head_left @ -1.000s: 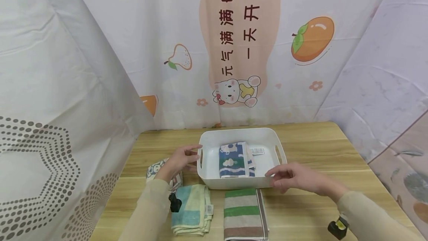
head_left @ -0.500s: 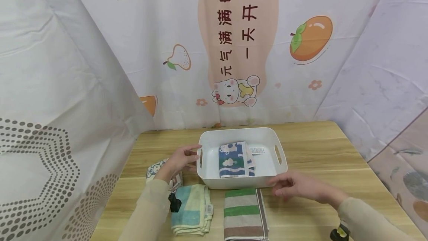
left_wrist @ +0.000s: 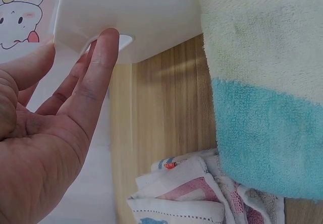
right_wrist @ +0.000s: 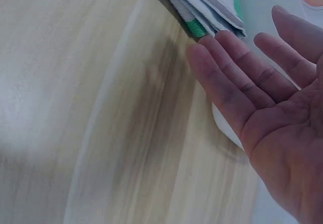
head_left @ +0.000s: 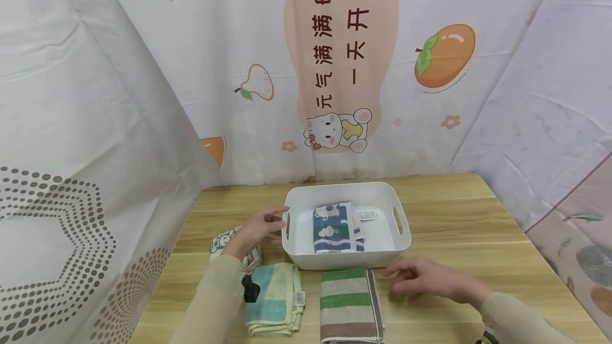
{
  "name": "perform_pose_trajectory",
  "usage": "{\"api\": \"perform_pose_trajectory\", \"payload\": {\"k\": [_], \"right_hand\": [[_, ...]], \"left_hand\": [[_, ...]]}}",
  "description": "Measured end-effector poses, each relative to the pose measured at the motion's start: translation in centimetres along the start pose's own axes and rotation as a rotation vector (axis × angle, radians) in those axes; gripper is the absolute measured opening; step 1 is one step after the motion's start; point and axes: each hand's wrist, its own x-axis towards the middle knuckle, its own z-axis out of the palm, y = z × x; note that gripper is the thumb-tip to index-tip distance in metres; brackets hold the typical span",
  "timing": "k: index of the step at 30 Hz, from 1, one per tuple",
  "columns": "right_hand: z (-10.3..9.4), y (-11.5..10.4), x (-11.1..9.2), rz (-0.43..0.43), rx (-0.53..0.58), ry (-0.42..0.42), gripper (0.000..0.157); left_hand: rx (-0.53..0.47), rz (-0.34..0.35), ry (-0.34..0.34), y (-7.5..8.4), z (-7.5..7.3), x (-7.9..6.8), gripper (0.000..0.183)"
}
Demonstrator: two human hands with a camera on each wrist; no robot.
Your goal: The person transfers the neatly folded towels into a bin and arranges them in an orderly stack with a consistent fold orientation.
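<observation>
A white plastic basket (head_left: pixel 344 261) stands on the table with a folded blue patterned towel (head_left: pixel 332 230) inside. My left hand (head_left: pixel 255 230) is at the basket's left end, its fairly straight fingers (left_wrist: pixel 103 57) at the handle hole; firm contact cannot be told. My right hand (head_left: pixel 425 277) is off the basket's front right corner, fingers (right_wrist: pixel 222 82) extended and holding nothing. Just left of it lies a folded green, grey and brown striped towel (head_left: pixel 346 301). A folded yellow and blue towel (head_left: pixel 272 299) lies beside the left forearm. A patterned towel (left_wrist: pixel 176 193) is partly hidden behind that arm.
The wooden table (head_left: pixel 454 216) extends to the right of the basket. Behind it hangs a printed curtain (head_left: pixel 239 137). A paper label (head_left: pixel 368 215) shows on the basket's floor.
My right hand has drawn away from the basket's front right corner, toward me, down beside the striped towel. My left hand, the basket and the towels stay put.
</observation>
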Motion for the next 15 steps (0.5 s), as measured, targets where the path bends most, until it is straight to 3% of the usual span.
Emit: {"api": "perform_pose_trajectory", "payload": {"k": [15], "right_hand": [[0.9,1.4,0.4,0.075,0.053,0.061,0.046]], "left_hand": [[-0.006,0.008,-0.004,-0.2,-0.1,0.2,0.047]]}}
